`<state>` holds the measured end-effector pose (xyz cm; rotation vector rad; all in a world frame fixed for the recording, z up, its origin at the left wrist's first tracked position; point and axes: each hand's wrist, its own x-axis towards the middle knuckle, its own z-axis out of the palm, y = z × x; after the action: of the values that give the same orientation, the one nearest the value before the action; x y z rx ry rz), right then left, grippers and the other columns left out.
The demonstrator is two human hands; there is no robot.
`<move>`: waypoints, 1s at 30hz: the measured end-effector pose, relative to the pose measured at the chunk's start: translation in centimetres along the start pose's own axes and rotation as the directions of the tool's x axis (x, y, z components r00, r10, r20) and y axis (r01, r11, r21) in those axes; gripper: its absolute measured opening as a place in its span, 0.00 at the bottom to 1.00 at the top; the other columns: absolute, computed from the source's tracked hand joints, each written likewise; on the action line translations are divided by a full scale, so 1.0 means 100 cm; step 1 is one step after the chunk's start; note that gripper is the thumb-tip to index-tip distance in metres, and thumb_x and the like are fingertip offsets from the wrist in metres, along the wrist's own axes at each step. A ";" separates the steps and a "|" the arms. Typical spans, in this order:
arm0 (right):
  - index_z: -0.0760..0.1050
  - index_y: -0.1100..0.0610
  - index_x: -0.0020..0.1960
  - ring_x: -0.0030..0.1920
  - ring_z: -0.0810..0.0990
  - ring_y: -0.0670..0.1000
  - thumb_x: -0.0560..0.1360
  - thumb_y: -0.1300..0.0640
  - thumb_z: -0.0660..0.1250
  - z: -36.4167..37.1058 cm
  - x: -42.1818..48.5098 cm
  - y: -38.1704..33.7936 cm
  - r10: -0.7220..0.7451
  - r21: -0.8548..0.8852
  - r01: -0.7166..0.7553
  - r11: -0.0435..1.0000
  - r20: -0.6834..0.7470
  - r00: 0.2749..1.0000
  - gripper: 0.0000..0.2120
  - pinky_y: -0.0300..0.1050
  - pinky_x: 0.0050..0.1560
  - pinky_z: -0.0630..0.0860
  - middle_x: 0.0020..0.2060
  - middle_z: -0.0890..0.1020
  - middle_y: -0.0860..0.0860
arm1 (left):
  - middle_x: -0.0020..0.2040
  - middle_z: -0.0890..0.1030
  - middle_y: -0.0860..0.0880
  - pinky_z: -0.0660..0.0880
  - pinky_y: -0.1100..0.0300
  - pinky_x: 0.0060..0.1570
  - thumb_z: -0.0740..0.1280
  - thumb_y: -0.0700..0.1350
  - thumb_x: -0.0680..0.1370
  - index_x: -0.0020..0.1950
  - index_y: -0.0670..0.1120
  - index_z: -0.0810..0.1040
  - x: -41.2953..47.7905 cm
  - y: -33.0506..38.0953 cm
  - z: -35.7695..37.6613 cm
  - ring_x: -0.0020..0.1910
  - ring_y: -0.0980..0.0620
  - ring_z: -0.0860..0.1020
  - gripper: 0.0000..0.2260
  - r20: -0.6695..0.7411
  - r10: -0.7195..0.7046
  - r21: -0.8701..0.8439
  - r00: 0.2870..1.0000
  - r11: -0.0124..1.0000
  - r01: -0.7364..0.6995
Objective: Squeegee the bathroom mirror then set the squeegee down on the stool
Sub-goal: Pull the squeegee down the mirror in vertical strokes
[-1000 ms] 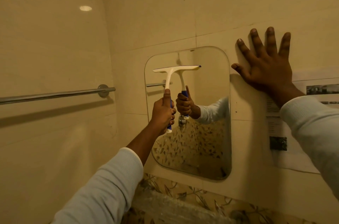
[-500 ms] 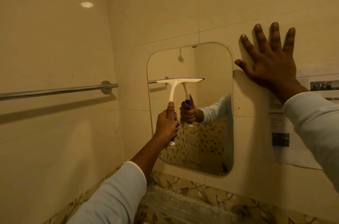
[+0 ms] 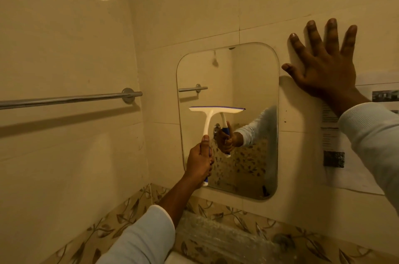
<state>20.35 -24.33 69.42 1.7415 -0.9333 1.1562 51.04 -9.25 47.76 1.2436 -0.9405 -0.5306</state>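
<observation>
The left hand (image 3: 199,161) grips the squeegee (image 3: 212,112) by its handle, its fingers (image 3: 210,163) curled tight round the blue grip and the thumb lying up along the white stem. The blade lies level against the mirror (image 3: 254,82), about halfway up the glass and over its left half, with one end near the mirror's left edge (a thin blue strip runs along the blade's top). The handle hangs down from the blade's middle.

The right hand (image 3: 321,71) is pressed flat on the tiled wall (image 3: 194,4) just beside the mirror's upper right corner, its fingers (image 3: 331,34) straight and spread, holding nothing. A printed sheet of paper (image 3: 336,173) is stuck to the wall below the right wrist. A metal towel bar (image 3: 69,98) runs along the left wall, and a band of leaf-patterned tile (image 3: 233,212) runs beneath the mirror's bottom edge.
</observation>
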 end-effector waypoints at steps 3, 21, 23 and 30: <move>0.44 0.45 0.88 0.85 0.42 0.67 0.81 0.25 0.44 0.000 0.000 0.000 0.007 0.001 -0.007 1.000 0.003 1.000 0.41 0.80 0.78 0.45 0.87 0.45 0.55 | 0.27 0.69 0.52 0.64 0.62 0.23 0.58 0.73 0.76 0.31 0.57 0.72 -0.003 -0.009 -0.002 0.22 0.55 0.64 0.24 0.005 -0.013 -0.002 1.000 1.000 0.013; 0.43 0.43 0.88 0.85 0.43 0.68 0.81 0.24 0.44 -0.007 -0.002 -0.004 0.006 0.052 -0.007 0.999 0.013 1.000 0.41 0.81 0.78 0.46 0.87 0.45 0.55 | 0.26 0.69 0.52 0.62 0.63 0.21 0.60 0.70 0.76 0.38 0.49 0.71 -0.033 -0.067 -0.014 0.21 0.56 0.64 0.25 0.013 -0.108 0.003 0.994 0.994 0.108; 0.43 0.43 0.88 0.85 0.43 0.68 0.81 0.24 0.43 -0.008 -0.002 -0.005 0.007 0.057 -0.008 0.998 0.015 1.000 0.41 0.81 0.78 0.46 0.87 0.45 0.55 | 0.26 0.69 0.52 0.62 0.63 0.21 0.60 0.70 0.76 0.38 0.49 0.71 -0.037 -0.071 -0.015 0.21 0.56 0.63 0.25 0.014 -0.117 -0.003 0.993 0.993 0.117; 0.44 0.44 0.88 0.85 0.43 0.68 0.81 0.25 0.44 -0.009 -0.003 -0.005 0.007 0.047 -0.007 0.999 0.013 1.000 0.41 0.81 0.77 0.47 0.87 0.46 0.55 | 0.28 0.68 0.50 0.61 0.63 0.23 0.60 0.65 0.80 0.39 0.47 0.70 -0.055 -0.094 -0.020 0.22 0.54 0.63 0.23 0.042 -0.139 0.015 0.989 0.990 0.139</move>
<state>20.44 -23.31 69.27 1.7865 -0.9268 1.1820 51.06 -6.44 37.06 1.3194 -0.8981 -0.6648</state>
